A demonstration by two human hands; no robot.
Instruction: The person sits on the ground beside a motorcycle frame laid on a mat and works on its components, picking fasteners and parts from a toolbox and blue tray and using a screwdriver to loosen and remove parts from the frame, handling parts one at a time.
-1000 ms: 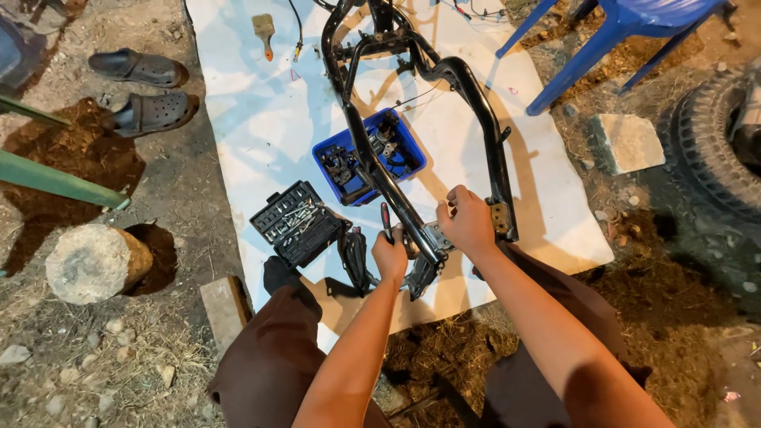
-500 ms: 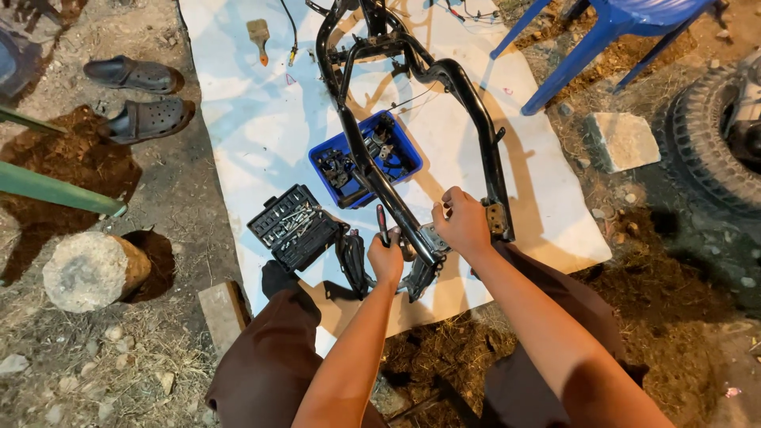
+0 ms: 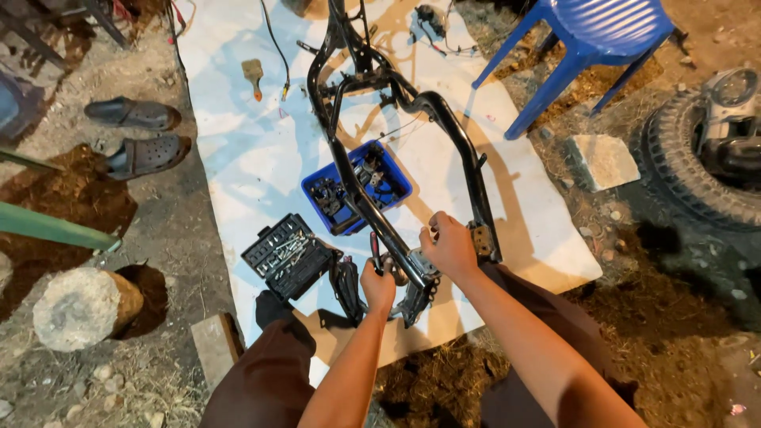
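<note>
My left grip [image 3: 378, 283] is closed around a red-handled tool [image 3: 374, 247], tip at the near end of the black motorcycle frame [image 3: 372, 210]; my right grip [image 3: 448, 244] clasps that frame's lower bracket just beside it, seemingly to steady it; left of the grips lies an open black socket case [image 3: 287, 255]; beyond them a blue parts tray [image 3: 399, 181] under the tubes; all on a white sheet [image 3: 238, 158]; farthest, a blue plastic chair [image 3: 590, 40].

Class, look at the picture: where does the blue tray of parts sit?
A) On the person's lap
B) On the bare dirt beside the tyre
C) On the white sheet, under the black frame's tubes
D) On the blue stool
C: the blue tray rests on the white sheet, with a tube of the black frame crossing over it.
</note>
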